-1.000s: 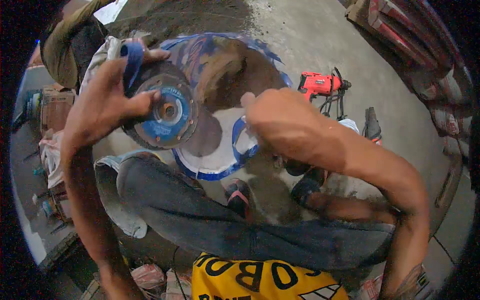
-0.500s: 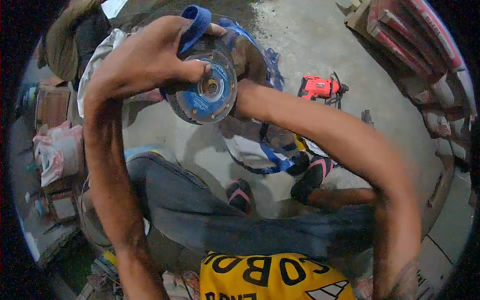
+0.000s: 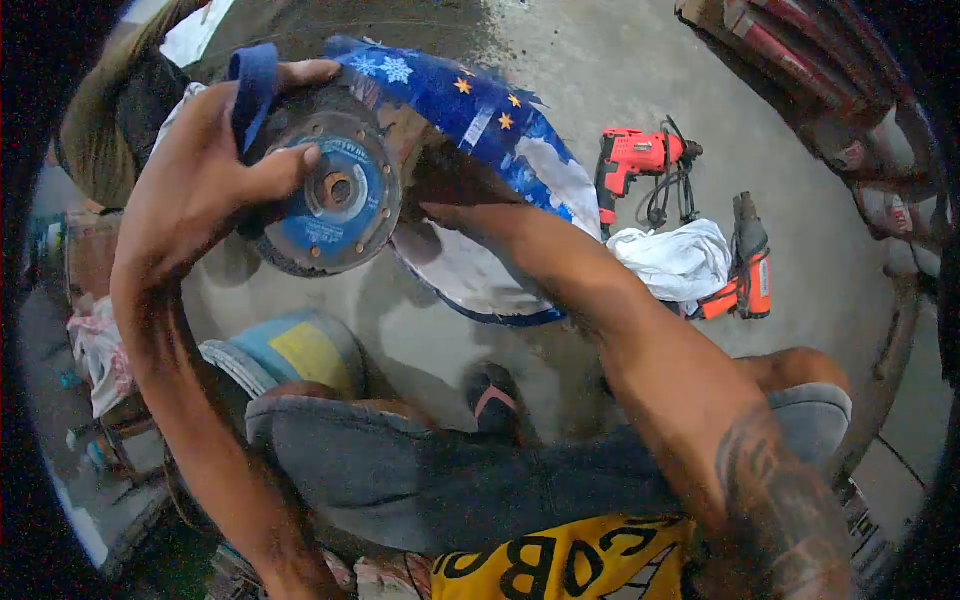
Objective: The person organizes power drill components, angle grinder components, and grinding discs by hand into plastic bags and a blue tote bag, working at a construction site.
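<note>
**Disc pinched in the left hand, right hand at its rim**

I've got the disc (image 3: 335, 200) up in front, blue face toward me, with the bore showing at its middle. My left hand (image 3: 200, 180) is clamped on it. The thumb presses flat on the face and the fingers wrap behind, with a blue strap (image 3: 255, 85) looped over the knuckles.

My right hand (image 3: 450, 185) sits against the disc's far edge. It's in shadow, so I can't tell whether it grips or only touches.

To my mind the thumb should stay off the bore and the rim should stay braced on both sides so the disc doesn't tip.

Past the right hand hangs a starred cloth (image 3: 480, 110). Farther out on the floor are a red drill (image 3: 635, 160), a white rag (image 3: 675, 260) and an orange tool (image 3: 750, 265). Under the left wrist is a blue tub (image 3: 290, 355).

Against half a second ago, the disc has dropped lower and to the left, and the left hand's back no longer covers its top. The cloth has opened out, and the rag and orange tool have come into view.
</note>
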A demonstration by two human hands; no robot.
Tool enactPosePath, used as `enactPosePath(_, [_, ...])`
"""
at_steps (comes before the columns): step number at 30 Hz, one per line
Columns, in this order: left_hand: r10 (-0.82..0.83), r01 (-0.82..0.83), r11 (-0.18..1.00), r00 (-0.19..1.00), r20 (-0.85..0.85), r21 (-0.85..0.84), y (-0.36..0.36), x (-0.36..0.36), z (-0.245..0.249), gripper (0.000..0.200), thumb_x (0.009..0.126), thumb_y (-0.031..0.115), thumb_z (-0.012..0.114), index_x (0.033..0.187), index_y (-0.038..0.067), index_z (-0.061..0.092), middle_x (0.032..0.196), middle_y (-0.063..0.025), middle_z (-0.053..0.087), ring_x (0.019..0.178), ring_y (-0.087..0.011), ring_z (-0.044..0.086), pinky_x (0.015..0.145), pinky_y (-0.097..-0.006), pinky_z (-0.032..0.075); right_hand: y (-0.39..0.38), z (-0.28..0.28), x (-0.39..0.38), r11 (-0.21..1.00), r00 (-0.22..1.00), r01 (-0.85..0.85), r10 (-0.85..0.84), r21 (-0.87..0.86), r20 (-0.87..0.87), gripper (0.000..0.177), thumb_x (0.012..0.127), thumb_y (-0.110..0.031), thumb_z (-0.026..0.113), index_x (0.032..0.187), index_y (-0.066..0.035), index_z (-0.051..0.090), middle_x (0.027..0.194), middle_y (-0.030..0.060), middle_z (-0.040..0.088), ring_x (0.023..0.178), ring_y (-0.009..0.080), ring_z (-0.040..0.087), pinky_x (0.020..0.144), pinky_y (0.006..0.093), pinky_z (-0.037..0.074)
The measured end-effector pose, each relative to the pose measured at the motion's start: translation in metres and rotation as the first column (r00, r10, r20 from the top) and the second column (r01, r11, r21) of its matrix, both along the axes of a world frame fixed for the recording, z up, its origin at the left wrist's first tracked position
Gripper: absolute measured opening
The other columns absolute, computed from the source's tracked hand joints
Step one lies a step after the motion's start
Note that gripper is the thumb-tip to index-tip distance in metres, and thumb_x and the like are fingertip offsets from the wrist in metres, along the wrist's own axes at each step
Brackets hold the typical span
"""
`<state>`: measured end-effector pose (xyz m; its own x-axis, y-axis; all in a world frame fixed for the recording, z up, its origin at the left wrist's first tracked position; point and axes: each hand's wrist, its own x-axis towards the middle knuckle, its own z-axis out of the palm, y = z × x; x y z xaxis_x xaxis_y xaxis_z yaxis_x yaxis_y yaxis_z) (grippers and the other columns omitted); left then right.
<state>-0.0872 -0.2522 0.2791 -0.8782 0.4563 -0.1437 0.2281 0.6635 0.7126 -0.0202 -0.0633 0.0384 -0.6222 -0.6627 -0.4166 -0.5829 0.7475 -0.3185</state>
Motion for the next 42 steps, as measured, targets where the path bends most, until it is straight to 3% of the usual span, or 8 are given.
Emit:
enactPosePath(4, [-0.101, 0.079, 0.985, 0.985, -0.138, -0.156, 0.008, -0.001, 0.008, 0.049, 0.074, 0.008, 0.068, 0.121, -0.001, 0.057, 0.112, -0.0102, 0.061, 0.102, -0.0155, 0.057, 0.095, -0.0294, 0.043, 0.004, -0.011, -0.001, 0.999, 0.999, 0.039, -0.039, -0.035, -0.002, 0.022, 0.081, -0.017, 0.057, 0.087, 0.003, 0.064, 0.077, 0.0225, 0.064, 0.076, 0.0409, 0.063, 0.065, 0.0460, 0.050])
enactPosePath(11, [0.020, -0.023, 0.998, 0.999, -0.040, -0.059, -0.002, -0.008, -0.010, 0.050, 0.072, 0.010, 0.070, 0.120, -0.001, 0.058, 0.117, -0.0096, 0.060, 0.111, -0.0181, 0.054, 0.102, -0.0312, 0.037, -0.002, -0.023, -0.013, 0.996, 0.997, 0.077, -0.076, -0.048, 0.007, 0.023, 0.082, -0.017, 0.057, 0.088, 0.003, 0.064, 0.077, 0.0225, 0.064, 0.077, 0.0408, 0.063, 0.065, 0.0458, 0.051])
enactPosePath(21, [0.008, -0.005, 0.996, 0.999, 0.036, -0.086, 0.007, -0.031, -0.017, 0.050, 0.074, 0.008, 0.067, 0.122, 0.001, 0.057, 0.113, -0.0092, 0.062, 0.102, -0.0160, 0.058, 0.095, -0.0291, 0.043, -0.014, -0.022, -0.029, 0.995, 0.997, 0.073, -0.073, -0.065, 0.011, 0.024, 0.083, -0.019, 0.057, 0.089, 0.003, 0.064, 0.078, 0.0226, 0.064, 0.077, 0.0407, 0.063, 0.066, 0.0454, 0.051])
enactPosePath(24, [-0.029, 0.020, 0.995, 0.995, -0.093, -0.093, -0.010, -0.025, -0.022, 0.050, 0.075, 0.008, 0.067, 0.123, 0.001, 0.056, 0.111, -0.0087, 0.062, 0.100, -0.0152, 0.058, 0.093, -0.0287, 0.044, -0.012, -0.022, -0.041, 0.999, 0.998, 0.046, -0.047, -0.028, -0.034, 0.024, 0.083, -0.019, 0.057, 0.090, 0.003, 0.064, 0.078, 0.0226, 0.064, 0.077, 0.0406, 0.063, 0.067, 0.0453, 0.051])
enactPosePath(25, [0.016, -0.016, 0.998, 1.000, -0.009, -0.056, -0.018, -0.020, -0.019, 0.049, 0.075, 0.008, 0.066, 0.123, 0.001, 0.057, 0.110, -0.0085, 0.062, 0.099, -0.0149, 0.058, 0.092, -0.0281, 0.044, -0.011, -0.019, -0.047, 0.999, 0.998, 0.030, -0.031, -0.009, -0.054, 0.024, 0.083, -0.019, 0.057, 0.090, 0.003, 0.064, 0.078, 0.0226, 0.064, 0.077, 0.0406, 0.063, 0.067, 0.0453, 0.051])
enactPosePath(28, [0.021, -0.027, 0.998, 0.995, -0.093, -0.060, -0.032, -0.016, -0.020, 0.049, 0.075, 0.009, 0.065, 0.123, 0.001, 0.057, 0.107, -0.0083, 0.062, 0.096, -0.0142, 0.058, 0.090, -0.0275, 0.045, -0.004, 0.001, -0.079, 0.999, 0.994, -0.012, 0.016, 0.043, -0.110, 0.025, 0.083, -0.019, 0.057, 0.090, 0.003, 0.064, 0.078, 0.0226, 0.064, 0.078, 0.0406, 0.063, 0.067, 0.0452, 0.051])
enactPosePath(36, [0.090, -0.086, 0.994, 0.994, 0.059, -0.073, -0.041, -0.026, -0.021, 0.049, 0.075, 0.012, 0.066, 0.122, 0.001, 0.056, 0.098, -0.0071, 0.064, 0.088, -0.0131, 0.059, 0.082, -0.0268, 0.048, 0.039, 0.075, -0.138, 0.986, 0.976, -0.114, 0.134, 0.118, -0.172, 0.026, 0.084, -0.020, 0.057, 0.091, 0.003, 0.064, 0.079, 0.0226, 0.064, 0.078, 0.0404, 0.063, 0.068, 0.0449, 0.051])
enactPosePath(42, [0.111, -0.100, 0.987, 0.990, 0.084, -0.127, -0.039, -0.031, -0.024, 0.051, 0.074, 0.012, 0.066, 0.123, 0.000, 0.055, 0.098, -0.0074, 0.064, 0.087, -0.0132, 0.060, 0.082, -0.0268, 0.048, 0.071, 0.125, -0.120, 0.955, 0.960, -0.267, 0.276, -0.133, 0.055, 0.033, 0.090, -0.028, 0.055, 0.095, 0.003, 0.062, 0.083, 0.0243, 0.064, 0.082, 0.0399, 0.063, 0.072, 0.0450, 0.051])
